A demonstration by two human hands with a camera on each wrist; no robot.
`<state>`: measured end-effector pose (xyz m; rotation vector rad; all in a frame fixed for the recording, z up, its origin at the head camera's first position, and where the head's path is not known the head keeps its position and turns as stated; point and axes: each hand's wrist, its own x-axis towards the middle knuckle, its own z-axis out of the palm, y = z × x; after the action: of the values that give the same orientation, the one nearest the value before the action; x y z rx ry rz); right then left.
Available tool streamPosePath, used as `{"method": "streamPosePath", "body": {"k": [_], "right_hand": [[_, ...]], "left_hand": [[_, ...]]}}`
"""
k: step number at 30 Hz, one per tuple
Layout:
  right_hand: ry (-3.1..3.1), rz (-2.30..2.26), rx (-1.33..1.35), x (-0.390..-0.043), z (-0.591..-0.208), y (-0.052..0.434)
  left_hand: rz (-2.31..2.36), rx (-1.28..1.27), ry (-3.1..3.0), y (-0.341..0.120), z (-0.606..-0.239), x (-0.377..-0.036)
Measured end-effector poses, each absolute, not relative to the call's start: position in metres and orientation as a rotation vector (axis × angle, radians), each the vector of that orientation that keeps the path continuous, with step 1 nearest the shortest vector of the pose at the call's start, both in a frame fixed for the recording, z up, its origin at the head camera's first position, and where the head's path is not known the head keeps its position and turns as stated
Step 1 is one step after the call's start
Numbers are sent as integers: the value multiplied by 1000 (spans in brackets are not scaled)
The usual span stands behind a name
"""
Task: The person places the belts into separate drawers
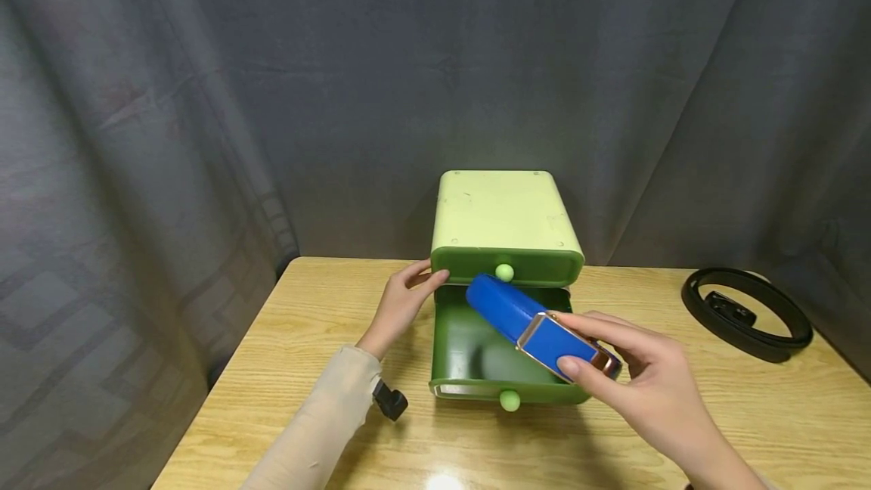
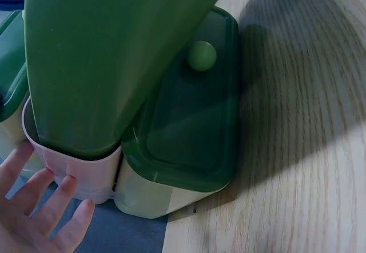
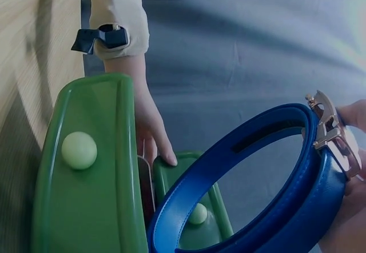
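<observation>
Glossy plastic drawer box (image 1: pixel 506 221), wood-grain table (image 1: pixel 748 414)

A light wooden bench (image 1: pixel 680 429) stands before a grey curtain (image 1: pixel 340 82) that hangs in folds behind and at both sides. A light glares on the bench's near edge.

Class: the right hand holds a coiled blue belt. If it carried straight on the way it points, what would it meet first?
Probably the open lower drawer of the green drawer unit; the right hand and blue belt point there, though depth is unclear.
</observation>
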<state>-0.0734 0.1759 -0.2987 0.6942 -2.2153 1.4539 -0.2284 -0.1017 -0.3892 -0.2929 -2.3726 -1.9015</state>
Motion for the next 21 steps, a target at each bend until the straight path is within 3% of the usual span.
{"method": "streamPosePath", "body": {"k": [21], "right_hand": [[-2188,1511,902,-90,-315,159]], "left_hand": [[-1863,-282,-2396,-102,-388,-227]]}}
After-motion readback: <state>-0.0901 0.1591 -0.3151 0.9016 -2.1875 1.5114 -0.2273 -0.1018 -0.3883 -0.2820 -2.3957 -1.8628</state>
